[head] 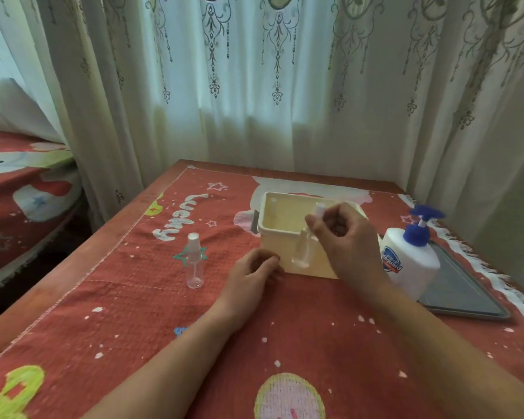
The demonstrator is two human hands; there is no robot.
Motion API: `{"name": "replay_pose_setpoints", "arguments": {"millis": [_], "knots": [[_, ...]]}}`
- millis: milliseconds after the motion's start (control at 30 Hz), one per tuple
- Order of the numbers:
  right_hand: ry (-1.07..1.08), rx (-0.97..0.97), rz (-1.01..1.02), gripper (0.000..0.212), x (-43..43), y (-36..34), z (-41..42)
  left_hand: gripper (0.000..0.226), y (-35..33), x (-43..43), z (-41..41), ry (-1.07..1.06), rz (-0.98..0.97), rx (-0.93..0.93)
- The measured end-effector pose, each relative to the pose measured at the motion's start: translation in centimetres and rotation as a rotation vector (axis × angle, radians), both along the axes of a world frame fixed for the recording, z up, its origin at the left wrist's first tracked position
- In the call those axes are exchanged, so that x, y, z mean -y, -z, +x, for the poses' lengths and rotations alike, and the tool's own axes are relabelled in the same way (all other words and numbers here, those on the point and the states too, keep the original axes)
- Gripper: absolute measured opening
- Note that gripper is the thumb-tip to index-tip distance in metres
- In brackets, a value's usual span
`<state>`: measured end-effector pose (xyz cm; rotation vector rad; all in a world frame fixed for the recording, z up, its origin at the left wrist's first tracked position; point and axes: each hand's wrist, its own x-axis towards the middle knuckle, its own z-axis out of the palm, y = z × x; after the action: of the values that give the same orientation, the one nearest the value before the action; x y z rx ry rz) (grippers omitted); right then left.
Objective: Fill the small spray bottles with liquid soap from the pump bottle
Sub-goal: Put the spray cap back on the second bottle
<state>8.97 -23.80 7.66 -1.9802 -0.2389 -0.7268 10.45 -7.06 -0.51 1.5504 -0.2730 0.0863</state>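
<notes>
A clear small spray bottle (pixel 195 261) with a white cap stands upright on the red cloth, left of my hands. My right hand (pixel 342 237) holds a second clear spray bottle (pixel 303 249) in front of the cream plastic box (pixel 277 219), its white top poking above my fingers. My left hand (pixel 251 276) rests curled on the cloth against the box's near left corner, holding nothing. The white pump bottle (pixel 409 261) with a blue pump stands to the right of my right hand.
A dark grey tray (pixel 463 294) lies behind the pump bottle at the table's right edge. Curtains hang close behind the table. A bed with a red cover is on the left beyond the table's edge.
</notes>
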Motion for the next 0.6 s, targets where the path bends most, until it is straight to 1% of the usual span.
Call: {"name": "replay_pose_setpoints", "arguments": {"millis": [100, 200, 367, 467, 600], "knots": [[0.050, 0.046, -0.067, 0.024, -0.5, -2.9, 2.5, 0.011, -0.2, 0.1, 0.0, 0.002, -0.009, -0.051], [0.137, 0.019, -0.176, 0.025, -1.1, -4.0, 6.3, 0.011, -0.2, -0.2, 0.3, 0.003, -0.046, -0.097], [0.205, -0.212, -0.538, 0.024, -1.9, -2.6, 11.6, 0.013, -0.3, -0.4, 0.5, -0.009, -0.071, -0.109], [0.221, -0.303, -0.621, 0.030, -2.0, -1.8, 13.3, 0.020, -0.3, -0.5, 0.3, 0.005, -0.058, -0.103], [0.245, -0.356, -0.704, 0.032, -2.3, -1.1, 14.5, 0.022, -0.3, -0.4, 0.3, 0.015, -0.062, -0.082]]}}
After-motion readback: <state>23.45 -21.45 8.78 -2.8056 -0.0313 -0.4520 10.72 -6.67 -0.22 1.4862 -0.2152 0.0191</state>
